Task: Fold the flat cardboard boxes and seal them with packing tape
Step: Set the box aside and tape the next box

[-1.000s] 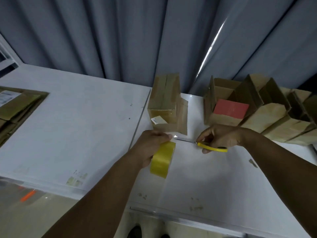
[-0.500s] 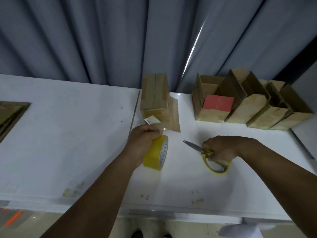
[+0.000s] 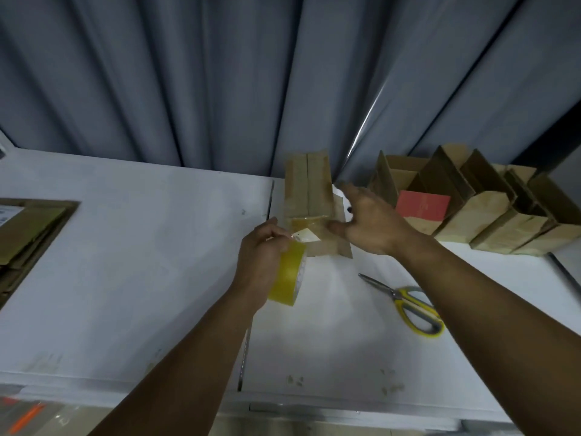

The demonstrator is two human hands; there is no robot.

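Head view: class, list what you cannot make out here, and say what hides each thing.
All in the head view.
Box front: partly behind left hand and tape roll.
Label: too blurred to read.
Scissors handle: partly under right forearm.
Flat cardboard: cut off by left edge.

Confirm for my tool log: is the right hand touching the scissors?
Apart. The head view shows the scissors lying on the table, while the right hand is farther back, fingers spread, at the cardboard box.
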